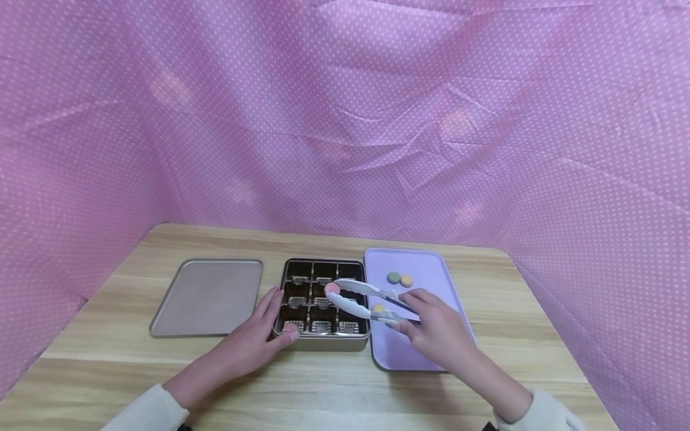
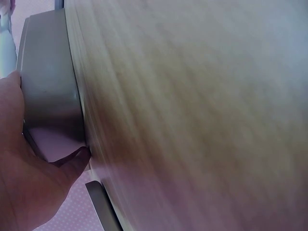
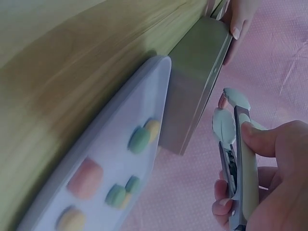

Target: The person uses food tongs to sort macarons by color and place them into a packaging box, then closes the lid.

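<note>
I grip the white spoon-tipped tongs (image 1: 360, 300) in my right hand (image 1: 438, 333), jaws pressed together on a pink round macaron (image 1: 332, 288) above the gold metal nine-cell tin (image 1: 322, 344). My left hand (image 1: 253, 342) lies flat-fingered against the tin's near left corner, steadying it. I judge filling barely begun: the cells show only paper liners. Several macarons remain on the lilac rectangular tray (image 1: 426, 358). My right hand hides part of the tray; the wrist views are blurred.

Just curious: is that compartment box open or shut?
Open. The box shows its nine compartments from above, and its lid lies flat on the table to its left.
</note>
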A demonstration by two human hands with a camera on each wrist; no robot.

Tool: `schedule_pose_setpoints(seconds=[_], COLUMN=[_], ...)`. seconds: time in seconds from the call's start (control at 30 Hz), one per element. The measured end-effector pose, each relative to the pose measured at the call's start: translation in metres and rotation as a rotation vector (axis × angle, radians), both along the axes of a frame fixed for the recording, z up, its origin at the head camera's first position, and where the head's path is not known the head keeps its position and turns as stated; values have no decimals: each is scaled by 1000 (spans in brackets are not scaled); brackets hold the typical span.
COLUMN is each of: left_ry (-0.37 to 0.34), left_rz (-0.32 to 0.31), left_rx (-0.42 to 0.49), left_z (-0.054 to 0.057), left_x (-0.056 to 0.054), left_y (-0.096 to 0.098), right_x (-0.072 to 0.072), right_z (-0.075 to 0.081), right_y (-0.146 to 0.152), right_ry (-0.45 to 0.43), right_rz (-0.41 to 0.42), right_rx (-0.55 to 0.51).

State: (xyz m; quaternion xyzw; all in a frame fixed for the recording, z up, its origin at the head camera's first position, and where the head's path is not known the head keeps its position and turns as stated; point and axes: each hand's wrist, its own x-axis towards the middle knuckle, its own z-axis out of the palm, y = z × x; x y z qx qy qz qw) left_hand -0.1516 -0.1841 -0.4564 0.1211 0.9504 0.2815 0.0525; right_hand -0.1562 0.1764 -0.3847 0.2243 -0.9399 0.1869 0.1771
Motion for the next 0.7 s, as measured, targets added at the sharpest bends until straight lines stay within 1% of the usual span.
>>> schedule_pose_setpoints(seconds=[0.2,0.43,0.7], left_ry=[11,-1,-9], left_rz=[-6,-6,-3], left_rx=[-3,-1,-1], left_z=[0,2,2], left_x=[1,2,1], left_y=[0,0,0], right_x=[-5,-12,-18], right_z=[-3,-5,-8], right_y=[-18,-35,-47], right_ry=[-17,-35,-71], right_rz=[28,49,69], right_rx=[-15,-9,-2])
